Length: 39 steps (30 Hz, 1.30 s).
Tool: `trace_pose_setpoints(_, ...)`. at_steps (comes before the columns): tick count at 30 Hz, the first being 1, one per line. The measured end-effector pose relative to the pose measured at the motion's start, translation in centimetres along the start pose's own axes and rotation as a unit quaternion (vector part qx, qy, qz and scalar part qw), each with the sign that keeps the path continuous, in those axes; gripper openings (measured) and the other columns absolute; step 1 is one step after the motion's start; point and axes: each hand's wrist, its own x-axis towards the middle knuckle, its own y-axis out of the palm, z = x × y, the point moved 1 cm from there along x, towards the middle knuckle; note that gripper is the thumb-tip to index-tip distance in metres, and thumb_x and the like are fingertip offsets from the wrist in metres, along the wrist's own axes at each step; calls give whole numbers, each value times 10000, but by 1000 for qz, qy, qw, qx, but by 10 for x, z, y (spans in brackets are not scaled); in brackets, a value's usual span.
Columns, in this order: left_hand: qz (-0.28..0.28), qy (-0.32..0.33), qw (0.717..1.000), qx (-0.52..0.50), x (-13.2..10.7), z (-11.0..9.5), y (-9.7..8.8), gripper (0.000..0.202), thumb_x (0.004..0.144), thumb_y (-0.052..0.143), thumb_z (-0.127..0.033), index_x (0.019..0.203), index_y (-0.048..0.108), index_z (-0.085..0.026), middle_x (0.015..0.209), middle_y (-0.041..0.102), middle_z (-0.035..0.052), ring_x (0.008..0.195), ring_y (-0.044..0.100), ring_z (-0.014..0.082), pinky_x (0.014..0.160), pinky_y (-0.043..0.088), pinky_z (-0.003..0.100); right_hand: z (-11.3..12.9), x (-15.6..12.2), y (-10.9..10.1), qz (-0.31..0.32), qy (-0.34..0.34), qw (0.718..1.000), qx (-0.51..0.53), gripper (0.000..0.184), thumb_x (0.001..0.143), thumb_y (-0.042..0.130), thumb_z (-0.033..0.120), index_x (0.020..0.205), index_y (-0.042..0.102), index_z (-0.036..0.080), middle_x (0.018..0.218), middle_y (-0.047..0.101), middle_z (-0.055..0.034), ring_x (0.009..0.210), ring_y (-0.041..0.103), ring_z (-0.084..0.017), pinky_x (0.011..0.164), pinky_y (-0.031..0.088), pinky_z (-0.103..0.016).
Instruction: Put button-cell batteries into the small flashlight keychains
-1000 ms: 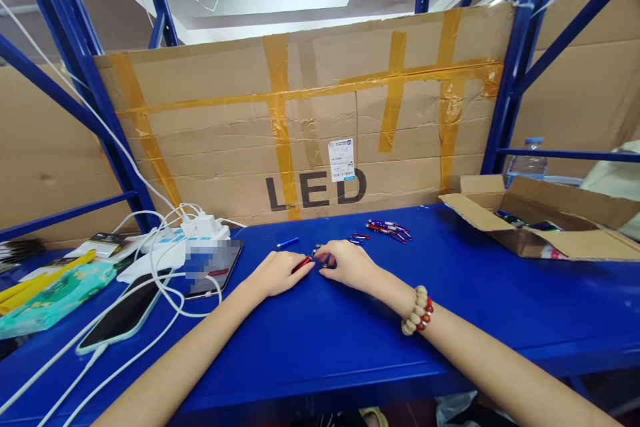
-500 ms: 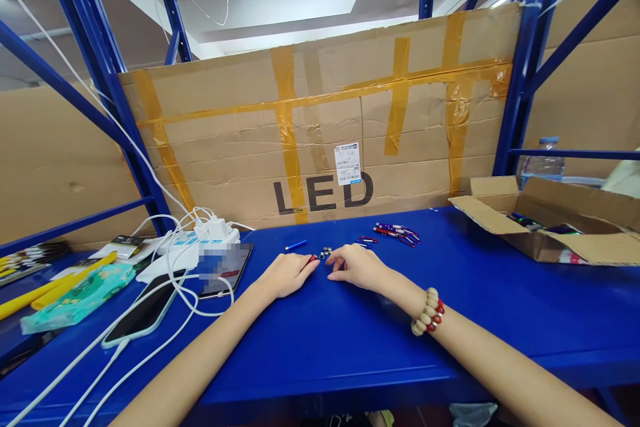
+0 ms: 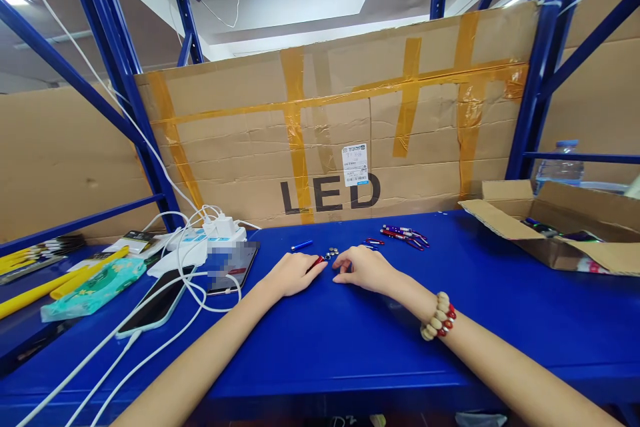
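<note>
My left hand (image 3: 293, 273) rests on the blue table (image 3: 350, 340), its fingers closed round a small red tube (image 3: 316, 261) whose tip shows past the fingertips. My right hand (image 3: 363, 267) lies just to its right, fingers curled in a pinch, and what they hold, if anything, is hidden. Several small silver button cells (image 3: 331, 254) lie on the table just beyond the two hands. A bead bracelet (image 3: 439, 315) sits on my right wrist.
A small blue tube (image 3: 302, 245) lies behind the hands. A heap of red and purple little torches with clips (image 3: 403, 235) lies further right. An open cardboard box (image 3: 555, 223) stands at the right. Phones (image 3: 157, 303), white cables and chargers (image 3: 220, 230) lie at the left, with a taped cardboard sheet (image 3: 340, 133) behind.
The view has shifted, so everything sits further right and lower in frame. Less of the red tube shows past my left fingers. Both hands stay close together on the table.
</note>
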Motion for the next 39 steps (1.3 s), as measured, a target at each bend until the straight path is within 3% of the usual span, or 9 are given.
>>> trace_pose_setpoints(9,2,13,1000,10,1,-1,-1,424,929,226,-390,791,571,-186,814,675,41,739,632,183,600,435,260,0,1,2,-20,-24,999,12,79,711,659,266,774,698,239,780,711,20,749,639,-144,580,391,-218)
trace_pose_setpoints(16,-6,20,1000,10,0,0,0,433,929,220,-402,784,564,-183,813,673,48,755,639,199,599,449,269,1,0,3,-43,-32,999,-6,120,742,601,197,800,692,250,837,706,20,834,626,-174,660,426,-255)
trace_pose_setpoints(23,0,1,1000,3,1,2,2,416,931,203,-425,918,541,-182,877,671,66,790,644,216,633,463,282,6,1,2,-144,-17,989,21,162,787,535,286,848,681,250,842,702,9,704,625,-151,581,421,-236)
trace_pose_setpoints(28,5,-9,1000,-9,1,2,-1,337,924,253,-434,1067,453,-202,925,665,48,819,643,214,617,455,266,7,2,-1,-214,-57,973,68,173,791,527,298,855,674,233,832,692,9,646,602,-117,562,413,-212)
trace_pose_setpoints(39,-7,-19,1000,-20,1,1,2,283,933,252,-391,1021,421,-183,917,666,78,831,644,235,613,449,268,5,2,2,-207,-114,968,86,162,808,537,301,838,674,221,823,668,3,596,556,-94,562,404,-207)
